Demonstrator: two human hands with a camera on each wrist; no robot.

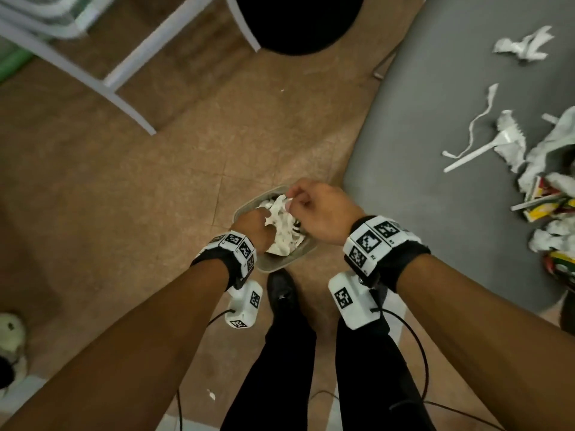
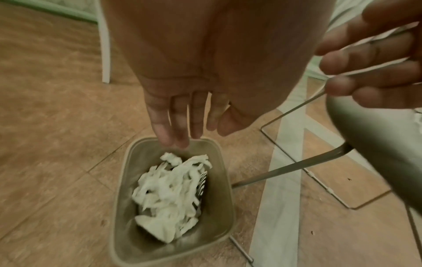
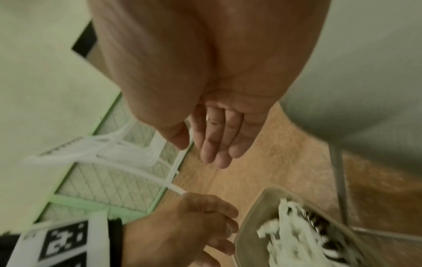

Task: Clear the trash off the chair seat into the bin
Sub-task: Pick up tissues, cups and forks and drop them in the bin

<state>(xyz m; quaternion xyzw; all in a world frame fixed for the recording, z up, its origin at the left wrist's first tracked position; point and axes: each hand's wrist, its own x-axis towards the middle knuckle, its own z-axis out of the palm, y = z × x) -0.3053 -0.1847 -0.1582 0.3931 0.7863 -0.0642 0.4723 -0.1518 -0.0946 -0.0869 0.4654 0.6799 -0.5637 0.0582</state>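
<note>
A small grey bin point(image 1: 275, 268) stands on the floor by my feet, with crumpled white paper point(image 1: 283, 231) piled inside it. My left hand point(image 1: 255, 225) hovers over the bin point(image 2: 118, 198) with straight fingers point(image 2: 180, 126), holding nothing. My right hand point(image 1: 305, 200) hangs above the bin's far side, its fingers point(image 3: 217, 144) relaxed and empty. The grey chair seat point(image 1: 435, 150) at the right carries a crumpled paper point(image 1: 522, 46), a torn white strip point(image 1: 482, 119), a white plastic utensil point(image 1: 476, 154) and coloured wrappers point(image 1: 547, 197).
The metal legs point(image 2: 285, 169) of the chair stand close to the bin's right side. A white chair frame point(image 1: 130, 66) and a round black object point(image 1: 295, 23) lie beyond on the brown tiled floor. My legs and a black shoe point(image 1: 283, 293) are just behind the bin.
</note>
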